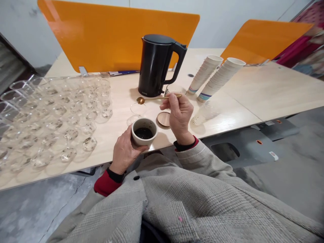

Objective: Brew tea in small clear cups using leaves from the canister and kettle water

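My left hand [124, 148] is wrapped round a small white cup [152, 137] with dark contents inside, near the table's front edge. In a pinch, my right hand [178, 114] grips a thin gold-coloured spoon [152, 98]. The spoon's bowl points left, above the table and beyond the cup, and holds something brown that I cannot make out. Just left of my right hand lies a round wooden lid [163, 118]. A clear glass [138, 108] stands under the spoon's bowl. Behind my right hand is a ribbed glass container [176, 89], partly hidden.
Many clear glasses [59, 111] with dark bits in their bottoms fill the table's left side. A black electric kettle [155, 65] stands at the back centre. Two stacks of paper cups [215, 77] are on the right. Orange divider panels [113, 37] line the back.
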`<state>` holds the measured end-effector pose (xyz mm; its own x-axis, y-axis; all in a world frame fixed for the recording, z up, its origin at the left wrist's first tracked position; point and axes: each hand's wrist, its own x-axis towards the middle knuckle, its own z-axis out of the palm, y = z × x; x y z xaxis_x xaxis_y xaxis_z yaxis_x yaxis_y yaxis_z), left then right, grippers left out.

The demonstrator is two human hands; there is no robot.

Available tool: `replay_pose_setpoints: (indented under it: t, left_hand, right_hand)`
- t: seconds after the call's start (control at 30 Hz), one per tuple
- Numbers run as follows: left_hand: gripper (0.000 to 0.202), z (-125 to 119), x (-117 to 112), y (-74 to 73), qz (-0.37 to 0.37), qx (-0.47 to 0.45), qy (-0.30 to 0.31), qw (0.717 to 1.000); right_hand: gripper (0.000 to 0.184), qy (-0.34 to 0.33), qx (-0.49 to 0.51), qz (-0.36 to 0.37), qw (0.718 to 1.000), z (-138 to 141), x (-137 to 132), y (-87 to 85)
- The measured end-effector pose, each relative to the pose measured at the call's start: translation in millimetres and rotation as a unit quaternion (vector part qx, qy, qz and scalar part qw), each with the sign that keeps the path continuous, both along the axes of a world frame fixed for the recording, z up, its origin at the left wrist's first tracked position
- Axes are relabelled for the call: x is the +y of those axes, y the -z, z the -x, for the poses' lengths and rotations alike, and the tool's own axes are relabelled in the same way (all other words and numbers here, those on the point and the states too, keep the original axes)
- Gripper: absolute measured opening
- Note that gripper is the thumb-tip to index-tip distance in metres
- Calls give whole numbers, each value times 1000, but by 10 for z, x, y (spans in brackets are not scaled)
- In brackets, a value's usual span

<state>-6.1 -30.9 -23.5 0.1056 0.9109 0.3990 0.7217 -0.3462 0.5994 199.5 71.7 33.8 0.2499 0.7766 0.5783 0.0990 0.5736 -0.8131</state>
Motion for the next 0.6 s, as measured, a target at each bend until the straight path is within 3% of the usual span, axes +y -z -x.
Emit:
replay_pose_setpoints:
  t: [0.13, 0.3, 0.47, 0.6]
  left_hand:
    - [102, 1, -3, 0, 3, 3, 1, 1000]
    - [100, -1, -3, 12, -1, 3, -2, 1000]
    - [100, 24, 6, 45, 6, 0, -1, 1000]
    - [100, 12, -3, 52, -3, 2, -6, 1000]
  right_hand:
    - [47, -33, -33, 11, 999, 93, 30, 38]
    - [42, -2, -8, -14, 1000, -1, 42, -36]
    - [35, 127, -23, -94, 987, -424, 106, -108]
    - [36, 229, -105, -108, 962, -726, 267, -25]
